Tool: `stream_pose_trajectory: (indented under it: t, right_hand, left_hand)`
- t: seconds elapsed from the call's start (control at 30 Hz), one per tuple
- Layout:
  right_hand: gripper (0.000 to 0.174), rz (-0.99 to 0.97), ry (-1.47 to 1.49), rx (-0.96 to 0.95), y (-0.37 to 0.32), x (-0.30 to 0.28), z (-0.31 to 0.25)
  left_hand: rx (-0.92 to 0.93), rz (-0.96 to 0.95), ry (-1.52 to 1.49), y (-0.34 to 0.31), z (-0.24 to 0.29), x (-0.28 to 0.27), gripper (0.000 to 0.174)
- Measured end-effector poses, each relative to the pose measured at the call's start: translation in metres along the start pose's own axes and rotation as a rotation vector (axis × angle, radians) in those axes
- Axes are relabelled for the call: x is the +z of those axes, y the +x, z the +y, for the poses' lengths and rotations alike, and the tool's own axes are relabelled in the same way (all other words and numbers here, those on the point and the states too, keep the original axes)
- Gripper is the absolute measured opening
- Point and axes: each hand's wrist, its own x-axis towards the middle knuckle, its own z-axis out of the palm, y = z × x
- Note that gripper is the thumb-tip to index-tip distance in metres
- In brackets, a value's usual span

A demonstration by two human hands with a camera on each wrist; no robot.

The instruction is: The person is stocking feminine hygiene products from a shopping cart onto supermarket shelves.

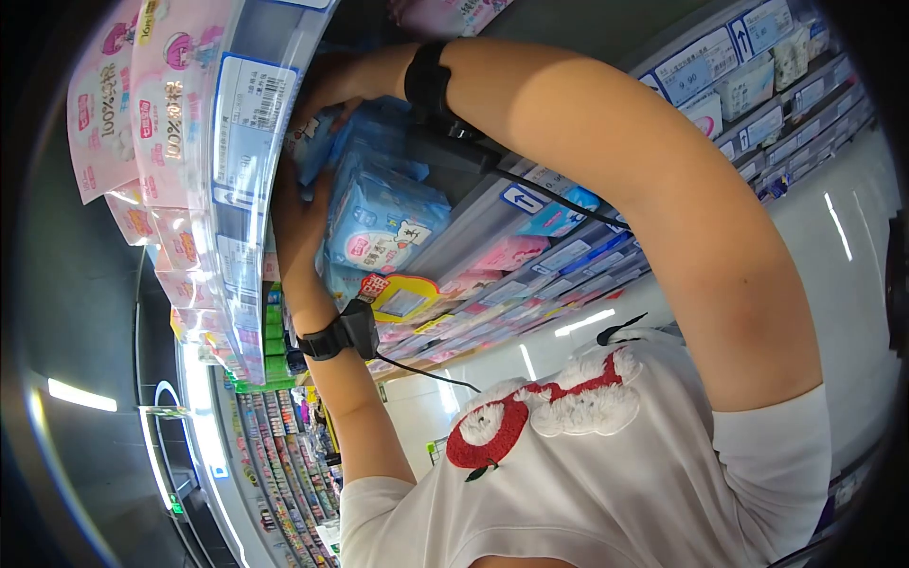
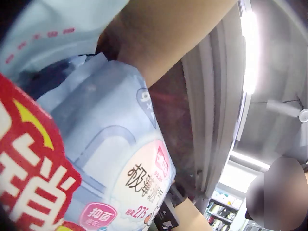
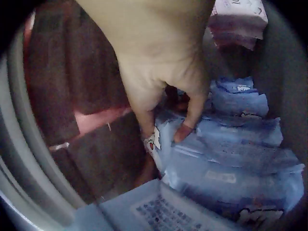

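My right hand [image 3: 161, 72] reaches down over a shelf row, its thumb and fingers pinching the edge of a blue sanitary pad pack [image 3: 166, 144] with a small white cartoon figure. More blue packs [image 3: 231, 139] stand in a row right beside it. In the head view the right hand [image 1: 336, 87] is partly in shadow behind the shelf front. My left hand [image 1: 301, 210] is beside the same packs, its fingers mostly hidden by them. A light blue pack [image 2: 125, 139] fills much of the left wrist view, overlapping that hand.
A shelf edge with price labels [image 1: 248, 123] runs close on the left, with pink packs [image 1: 156, 114] above it. A red and yellow promotion tag [image 1: 402, 295] sticks out near the blue packs. Lower shelves [image 1: 511, 284] hold more packs. Thin cables run from both wrist cameras.
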Motion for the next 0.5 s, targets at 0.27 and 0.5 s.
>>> stream_pose_trajectory:
  t: [0.27,0.5]
  right_hand:
    - [0.054,0.065,0.049,0.11,-0.007,-0.001,-0.013]
    - [0.063,0.043,-0.103,0.191,-0.008,-0.005,-0.02]
  left_hand:
    - [-0.137,0.054,-0.14,-0.003,-0.001,0.012,0.057]
    - [-0.355,0.066,-0.086,-0.011,-0.006,0.018,0.05]
